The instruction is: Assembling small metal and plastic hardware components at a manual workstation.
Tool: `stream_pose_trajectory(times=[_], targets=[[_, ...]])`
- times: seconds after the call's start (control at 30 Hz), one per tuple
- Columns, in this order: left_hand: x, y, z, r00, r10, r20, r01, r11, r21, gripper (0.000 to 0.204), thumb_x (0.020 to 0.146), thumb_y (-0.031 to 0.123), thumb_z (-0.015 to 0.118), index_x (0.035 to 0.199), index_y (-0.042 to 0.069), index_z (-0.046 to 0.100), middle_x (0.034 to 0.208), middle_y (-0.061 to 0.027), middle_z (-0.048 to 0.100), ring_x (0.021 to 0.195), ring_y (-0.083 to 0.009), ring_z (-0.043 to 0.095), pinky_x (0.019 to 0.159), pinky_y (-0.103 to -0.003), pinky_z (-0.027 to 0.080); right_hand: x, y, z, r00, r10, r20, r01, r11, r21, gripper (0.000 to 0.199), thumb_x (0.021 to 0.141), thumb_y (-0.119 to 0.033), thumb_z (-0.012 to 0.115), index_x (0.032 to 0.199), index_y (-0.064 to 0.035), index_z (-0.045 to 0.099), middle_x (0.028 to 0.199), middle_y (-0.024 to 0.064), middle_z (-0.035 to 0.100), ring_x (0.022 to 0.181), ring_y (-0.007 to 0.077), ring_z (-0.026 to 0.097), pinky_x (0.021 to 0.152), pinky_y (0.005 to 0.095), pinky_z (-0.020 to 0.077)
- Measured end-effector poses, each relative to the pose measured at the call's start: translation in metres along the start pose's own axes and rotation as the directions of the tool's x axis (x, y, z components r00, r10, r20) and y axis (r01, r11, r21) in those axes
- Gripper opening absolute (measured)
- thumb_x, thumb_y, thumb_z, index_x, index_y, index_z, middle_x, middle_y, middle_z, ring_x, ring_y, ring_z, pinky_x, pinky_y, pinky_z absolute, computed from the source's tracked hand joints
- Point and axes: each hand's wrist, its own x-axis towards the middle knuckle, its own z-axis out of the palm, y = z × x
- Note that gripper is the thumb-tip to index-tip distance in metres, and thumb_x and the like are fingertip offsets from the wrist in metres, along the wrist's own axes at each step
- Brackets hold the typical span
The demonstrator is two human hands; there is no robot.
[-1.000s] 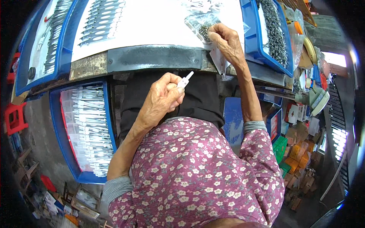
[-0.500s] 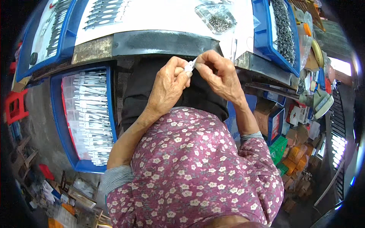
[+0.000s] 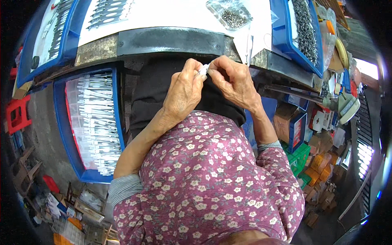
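Over my lap, just short of the table edge, my two hands meet at a small white plastic piece (image 3: 203, 70). My left hand (image 3: 184, 92) is closed with the piece pinched between thumb and fingertips. From the other side, my right hand (image 3: 237, 81) pinches at its upper right end, thumb and forefinger pressed together. Fingers cover most of the piece, so its full shape is hidden. To the left of my lap, a blue bin (image 3: 85, 178) holds many slim white and grey parts (image 3: 99, 122) in stacked rows.
The black-edged table (image 3: 171, 41) bears a clear bag of small metal pins (image 3: 233, 18) and a row of dark flat parts (image 3: 109, 14). Blue trays stand at its left (image 3: 70, 38) and right (image 3: 282, 38); the right one holds small dark pieces (image 3: 304, 32). Boxes (image 3: 282, 122) stand lower right.
My left hand has turned slightly, its fingers now more upright around the white piece. Both hands stay together at nearly the same place. The view has shifted a little.
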Motion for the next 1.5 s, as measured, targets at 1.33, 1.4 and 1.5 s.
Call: stream_pose_trajectory(times=[1.33, 1.4, 1.5], targets=[[-0.023, -0.015, -0.018, 0.917, -0.289, 0.277, 0.330, 0.937, -0.115, 0.009, 0.084, 0.011, 0.051, 0.087, 0.002, 0.050, 0.061, 0.0005, 0.051, 0.052, -0.0033, 0.043, 0.045, -0.019, 0.033, -0.046, 0.015, 0.047, 0.886, 0.418, 0.199, -0.414, 0.521, 0.746, 0.017, 0.084, -0.009, 0.054, 0.095, 0.0038, 0.054, 0.068, 0.0045, 0.055, 0.052, 0.0058, 0.046, 0.043, 0.0185, 0.0381], [-0.024, -0.016, -0.018, 0.913, -0.288, 0.288, 0.329, 0.938, -0.104, 0.009, 0.086, 0.013, 0.051, 0.089, 0.004, 0.050, 0.063, 0.0017, 0.051, 0.051, -0.0016, 0.041, 0.042, -0.016, 0.030, -0.046, 0.016, 0.052, 0.890, 0.428, 0.159, -0.367, 0.462, 0.807, 0.016, 0.086, -0.010, 0.049, 0.092, 0.0042, 0.055, 0.065, 0.0036, 0.054, 0.051, 0.0049, 0.046, 0.042, 0.0184, 0.0379], [-0.025, -0.019, -0.020, 0.919, -0.273, 0.283, 0.322, 0.935, -0.145, 0.011, 0.087, 0.016, 0.050, 0.089, 0.005, 0.050, 0.063, 0.0017, 0.052, 0.050, -0.0016, 0.040, 0.041, -0.017, 0.029, -0.047, 0.018, 0.056, 0.906, 0.400, 0.137, -0.340, 0.497, 0.798, 0.016, 0.088, -0.011, 0.052, 0.093, 0.0036, 0.055, 0.068, 0.0038, 0.053, 0.052, 0.0055, 0.044, 0.043, 0.0178, 0.0365]])
